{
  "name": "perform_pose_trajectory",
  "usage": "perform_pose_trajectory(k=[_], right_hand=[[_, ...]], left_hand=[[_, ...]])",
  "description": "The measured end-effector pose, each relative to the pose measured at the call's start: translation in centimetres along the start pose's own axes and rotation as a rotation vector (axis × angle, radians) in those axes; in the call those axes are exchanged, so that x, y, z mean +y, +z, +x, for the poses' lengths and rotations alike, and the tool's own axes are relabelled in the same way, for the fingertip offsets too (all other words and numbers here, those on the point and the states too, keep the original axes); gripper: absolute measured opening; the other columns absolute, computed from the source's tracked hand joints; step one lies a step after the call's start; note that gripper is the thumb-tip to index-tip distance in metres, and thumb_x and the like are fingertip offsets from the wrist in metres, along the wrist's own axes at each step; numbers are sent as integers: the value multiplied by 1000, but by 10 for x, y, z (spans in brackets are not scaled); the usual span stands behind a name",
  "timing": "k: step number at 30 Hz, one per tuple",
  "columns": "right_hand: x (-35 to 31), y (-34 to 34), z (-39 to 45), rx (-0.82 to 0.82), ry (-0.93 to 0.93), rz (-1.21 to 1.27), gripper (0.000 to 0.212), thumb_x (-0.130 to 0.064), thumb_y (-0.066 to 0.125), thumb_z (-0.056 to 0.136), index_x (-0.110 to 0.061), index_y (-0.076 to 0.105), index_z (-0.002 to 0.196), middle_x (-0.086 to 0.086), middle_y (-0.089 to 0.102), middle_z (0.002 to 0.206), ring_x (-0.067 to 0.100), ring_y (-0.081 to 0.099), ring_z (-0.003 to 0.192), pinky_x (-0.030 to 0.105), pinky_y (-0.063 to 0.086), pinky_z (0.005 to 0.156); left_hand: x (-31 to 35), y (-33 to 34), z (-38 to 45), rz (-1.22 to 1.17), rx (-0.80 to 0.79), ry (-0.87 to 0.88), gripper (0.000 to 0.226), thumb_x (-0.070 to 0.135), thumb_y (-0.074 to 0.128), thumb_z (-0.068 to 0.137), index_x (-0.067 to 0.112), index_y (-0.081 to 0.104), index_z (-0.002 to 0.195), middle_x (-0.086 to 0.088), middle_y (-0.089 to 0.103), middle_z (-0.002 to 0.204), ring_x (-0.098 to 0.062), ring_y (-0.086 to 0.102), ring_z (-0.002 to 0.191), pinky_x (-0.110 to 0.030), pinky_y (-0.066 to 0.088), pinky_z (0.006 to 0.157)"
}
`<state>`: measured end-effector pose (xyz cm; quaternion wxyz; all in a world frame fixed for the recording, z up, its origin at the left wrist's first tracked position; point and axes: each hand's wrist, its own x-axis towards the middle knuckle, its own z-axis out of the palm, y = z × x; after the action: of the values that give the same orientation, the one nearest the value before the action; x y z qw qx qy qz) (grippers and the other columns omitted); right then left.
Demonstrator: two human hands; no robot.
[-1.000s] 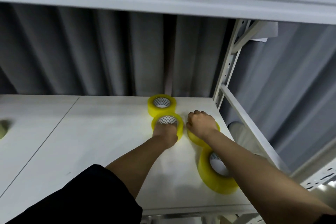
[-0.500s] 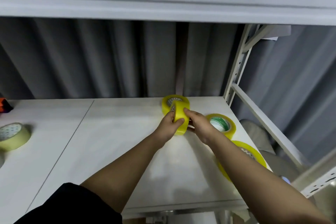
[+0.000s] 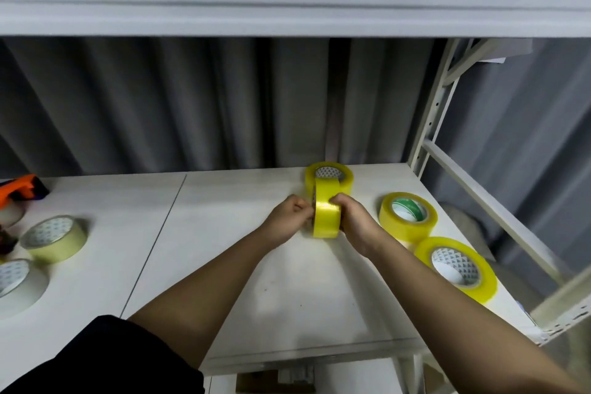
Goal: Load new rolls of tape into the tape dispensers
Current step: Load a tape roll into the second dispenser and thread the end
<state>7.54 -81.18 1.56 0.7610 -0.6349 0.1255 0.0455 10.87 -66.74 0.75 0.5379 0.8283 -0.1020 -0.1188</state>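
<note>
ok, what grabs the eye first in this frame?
The yellow tape roll held on edge mid-shelf, gripped between the left hand and the right hand. Then three more yellow rolls lying flat: one behind, two at right.

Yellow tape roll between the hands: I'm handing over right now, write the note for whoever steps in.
Left hand and right hand: both grip the upright yellow tape roll on edge, over the white shelf.
Other rolls lying flat: one behind, green-core roll and a larger roll to the right, two pale rolls at the left edge.
Orange dispenser at far left, partly out of view.
Done: a roll picked up.
Left: no roll visibly loaded yet; carry this one over and load it.
</note>
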Motion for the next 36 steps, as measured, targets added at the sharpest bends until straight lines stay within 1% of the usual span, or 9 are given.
perform_pose_trajectory(k=[3,6,8,11,14,19,23,34,36], right_hand=[[1,9,-1,10,-9,61,31,-39,46,97,-13,64,92,9,67,89,24,63,84,40,47,93],[8,19,0,13,-31,-18,31,-41,49,96,-12,53,107,2,67,87,16,64,81,35,49,86],[10,30,-1,-7,-56,-70,29,-47,52,93,-22,43,104,2,66,97,14,63,90,31,46,89],[9,56,-4,-51,-71,-134,44,-61,61,78,-26,45,100,9,67,110,23,61,107,36,44,100],[5,90,-6,-81,-81,-144,26,-39,53,95,-15,46,104,3,71,87,18,64,85,22,47,76],[2,165,-19,-92,-125,-202,35,-30,48,99,-1,48,118,-12,54,80,-2,49,68,0,37,45],[14,237,-24,-95,-106,-195,44,-30,49,99,3,47,128,-7,54,82,2,49,70,3,38,46],[28,381,-38,-27,-81,-164,43,-38,47,98,-10,42,131,6,50,106,15,46,86,29,36,81],[29,392,-38,-26,-74,-177,45,-37,47,99,-8,41,133,5,52,102,13,48,80,28,39,73]], left_hand=[[-4,-4,-3,-62,83,-23,11,16,47,93,14,55,86,-5,64,88,-23,62,85,-38,49,89],[-13,-13,-11,-58,169,-36,9,24,52,85,20,57,78,-2,66,82,-27,65,84,-42,52,90],[-20,-27,-17,-46,208,-48,10,32,51,75,24,57,75,-1,67,81,-29,67,86,-45,52,90],[-29,-55,-29,-12,248,-65,11,19,52,86,22,58,77,-2,67,83,-25,67,81,-45,52,90],[-41,-89,-40,35,288,-73,11,17,50,88,16,60,83,-3,69,86,-23,66,81,-44,52,90],[-66,-158,-57,83,340,-75,14,30,48,78,21,59,79,3,70,79,-24,68,82,-44,53,88],[-95,-219,-71,204,324,-63,12,22,49,87,18,60,84,-4,71,89,-27,67,87,-43,52,87],[-136,-352,-108,969,253,43,27,28,40,95,11,55,110,-9,63,110,-31,60,99,-33,46,76],[-142,-362,-111,1058,264,56,27,28,38,95,12,54,109,-10,62,110,-33,60,97,-33,46,77]])
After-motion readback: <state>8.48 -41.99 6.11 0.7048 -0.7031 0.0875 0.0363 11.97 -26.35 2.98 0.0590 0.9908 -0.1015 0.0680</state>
